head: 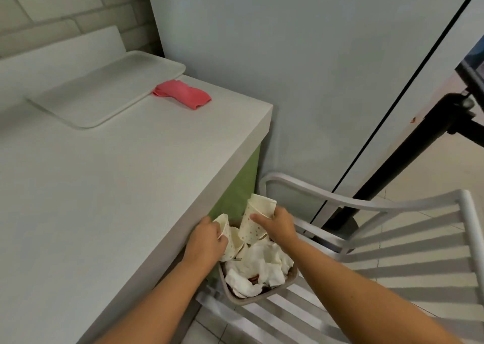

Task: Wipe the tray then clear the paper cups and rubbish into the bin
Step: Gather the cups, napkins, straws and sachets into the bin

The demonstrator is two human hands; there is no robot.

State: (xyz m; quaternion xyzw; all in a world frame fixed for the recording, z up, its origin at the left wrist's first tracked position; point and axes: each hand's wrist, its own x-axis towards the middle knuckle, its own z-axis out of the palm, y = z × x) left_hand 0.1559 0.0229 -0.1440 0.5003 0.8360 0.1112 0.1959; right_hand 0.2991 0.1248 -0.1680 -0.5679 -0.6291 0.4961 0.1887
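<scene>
Nearing the end, is it?

Seems so. The tray (104,92) lies bare well beyond the hands, with the pink cloth (182,97) at its edge. Wiping looks done.

And the cups?

Left hand (205,241) curls round a squashed cup (227,232), right hand (279,226) grips a taller cup (255,219), both just above the bin (258,299), already heaped with crumpled paper (262,265).

Anything awkward?

The bin sits on a chair (392,239), tight against the table (104,186) by the left hand.

dotted cups (252,224) above tissue-filled bin (262,298), tray (104,89) flat
</scene>
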